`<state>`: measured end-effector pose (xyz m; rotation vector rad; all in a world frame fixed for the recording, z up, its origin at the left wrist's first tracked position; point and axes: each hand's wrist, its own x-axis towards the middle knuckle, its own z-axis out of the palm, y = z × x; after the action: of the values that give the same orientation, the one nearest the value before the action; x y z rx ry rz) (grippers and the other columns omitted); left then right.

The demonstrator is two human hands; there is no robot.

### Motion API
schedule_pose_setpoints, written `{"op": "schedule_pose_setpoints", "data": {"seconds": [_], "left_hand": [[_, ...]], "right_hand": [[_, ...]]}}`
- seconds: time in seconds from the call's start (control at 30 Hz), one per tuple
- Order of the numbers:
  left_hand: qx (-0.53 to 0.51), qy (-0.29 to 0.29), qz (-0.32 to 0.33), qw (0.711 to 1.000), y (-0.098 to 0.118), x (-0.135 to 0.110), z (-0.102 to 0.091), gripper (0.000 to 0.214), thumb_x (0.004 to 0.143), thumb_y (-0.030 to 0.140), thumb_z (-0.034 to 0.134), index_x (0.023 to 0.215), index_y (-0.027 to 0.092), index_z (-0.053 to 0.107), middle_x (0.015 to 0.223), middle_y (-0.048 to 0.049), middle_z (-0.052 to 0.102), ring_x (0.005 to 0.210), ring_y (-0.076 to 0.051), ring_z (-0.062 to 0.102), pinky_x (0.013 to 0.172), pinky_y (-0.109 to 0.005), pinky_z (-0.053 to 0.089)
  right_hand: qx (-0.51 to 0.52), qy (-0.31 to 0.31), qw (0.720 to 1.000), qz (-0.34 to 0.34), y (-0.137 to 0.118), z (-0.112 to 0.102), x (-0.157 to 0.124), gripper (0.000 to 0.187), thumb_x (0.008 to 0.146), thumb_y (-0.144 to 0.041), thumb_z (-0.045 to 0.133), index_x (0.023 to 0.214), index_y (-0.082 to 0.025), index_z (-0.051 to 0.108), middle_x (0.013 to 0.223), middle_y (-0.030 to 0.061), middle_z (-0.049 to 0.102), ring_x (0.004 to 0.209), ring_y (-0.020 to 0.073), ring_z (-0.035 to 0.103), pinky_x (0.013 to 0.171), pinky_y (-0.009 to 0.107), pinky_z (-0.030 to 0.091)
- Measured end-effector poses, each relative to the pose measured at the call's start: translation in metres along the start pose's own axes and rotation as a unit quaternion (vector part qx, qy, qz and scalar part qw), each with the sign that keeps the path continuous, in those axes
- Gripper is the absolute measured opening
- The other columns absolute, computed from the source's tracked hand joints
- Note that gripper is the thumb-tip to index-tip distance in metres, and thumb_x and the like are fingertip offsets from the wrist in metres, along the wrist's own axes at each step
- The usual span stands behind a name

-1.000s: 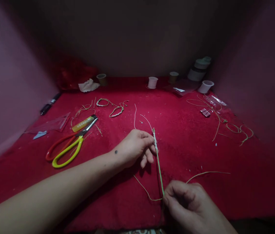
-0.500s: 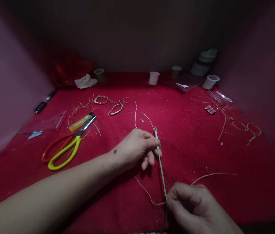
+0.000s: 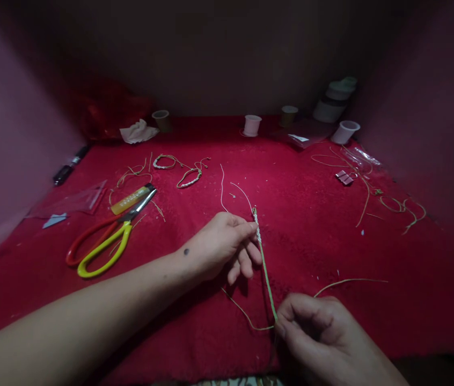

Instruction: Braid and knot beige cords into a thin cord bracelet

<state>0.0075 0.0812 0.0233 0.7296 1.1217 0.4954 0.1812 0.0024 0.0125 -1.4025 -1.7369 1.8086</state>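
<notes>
One cord (image 3: 268,281), thin, green and smooth, runs taut and nearly upright just right of the frame's lower centre. At its top sits one white braid (image 3: 258,234), narrow and knobbly, ending in a small loop. The two hands are apart: the left hand (image 3: 225,244), at centre, pinches the braid between thumb and fingers, its other fingers loosely curled; the right hand (image 3: 323,338), lower right, is closed on the cord's lower end.

Two fine white threads (image 3: 243,194) curve above the left hand. Two tan strands show near the right hand, one bending to its left, one reaching out to its right.

At left lies one pair of scissors (image 3: 120,246), metal-bladed, with one red and one yellow looped handle, against one yellow plastic lighter (image 3: 130,199). Two bracelets (image 3: 190,182), white-knotted and roughly oval, lie upper left of centre.

Four flanged spools (image 3: 253,126) stand along the top, two whitish, two duller. Also up there are one crumpled tissue (image 3: 139,132), upper left, and one lidded bottle (image 3: 334,102), upper right. One pinkish metal clip (image 3: 344,178) lies at right, near tangled tan cords. Everything rests on one red cloth (image 3: 195,343).
</notes>
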Motion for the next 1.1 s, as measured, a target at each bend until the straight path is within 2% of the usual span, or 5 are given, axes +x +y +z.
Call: {"op": "schedule_pose_setpoints", "data": {"seconds": [0.1,0.3,0.43,0.83,1.1], "left_hand": [[0.003,-0.016,-0.013,1.0,-0.001,-0.003,0.002,0.031,0.088,0.027,0.04,0.066,0.01,0.055,0.053,-0.0048,0.064,0.03,-0.01,0.052,0.022,-0.016,0.032],[0.039,-0.071,-0.068,0.994,-0.003,-0.006,0.004,0.038,0.086,0.023,0.044,0.053,0.008,0.055,0.034,-0.0029,0.053,0.021,-0.008,0.042,0.021,-0.014,0.028],[0.048,-0.065,-0.056,0.995,-0.006,-0.007,0.005,0.035,0.085,0.022,0.045,0.055,0.008,0.056,0.035,-0.0027,0.055,0.021,-0.008,0.041,0.022,-0.014,0.027],[0.055,-0.047,-0.028,0.997,-0.011,-0.006,0.007,0.023,0.079,0.013,0.044,0.058,0.012,0.054,0.037,-0.001,0.056,0.021,-0.008,0.04,0.022,-0.016,0.025],[0.057,-0.057,-0.027,0.996,-0.01,-0.007,0.006,0.025,0.081,0.018,0.046,0.059,0.011,0.055,0.037,-0.001,0.055,0.021,-0.008,0.04,0.022,-0.015,0.026]], "right_hand": [[0.008,0.007,1.0,-0.003,0.0,0.001,0.0,0.024,0.078,-0.026,0.05,0.056,-0.018,0.044,0.048,-0.0049,0.033,0.044,0.0072,0.032,0.041,0.021,0.023],[-0.004,0.014,1.0,-0.013,0.002,0.002,0.001,0.024,0.079,-0.027,0.048,0.057,-0.018,0.044,0.048,-0.0046,0.033,0.045,0.0073,0.031,0.041,0.02,0.023],[-0.013,0.014,0.999,-0.029,0.003,0.002,0.002,0.025,0.079,-0.027,0.047,0.056,-0.018,0.043,0.048,-0.0043,0.032,0.046,0.0077,0.031,0.041,0.02,0.023],[-0.03,0.019,0.999,-0.014,0.002,0.004,0.001,0.022,0.078,-0.023,0.044,0.056,-0.018,0.041,0.05,-0.005,0.029,0.046,0.0077,0.027,0.04,0.02,0.022],[-0.038,0.02,0.999,-0.025,0.002,0.004,0.0,0.021,0.078,-0.021,0.044,0.057,-0.018,0.042,0.049,-0.0055,0.028,0.045,0.0072,0.027,0.04,0.019,0.023]]}}
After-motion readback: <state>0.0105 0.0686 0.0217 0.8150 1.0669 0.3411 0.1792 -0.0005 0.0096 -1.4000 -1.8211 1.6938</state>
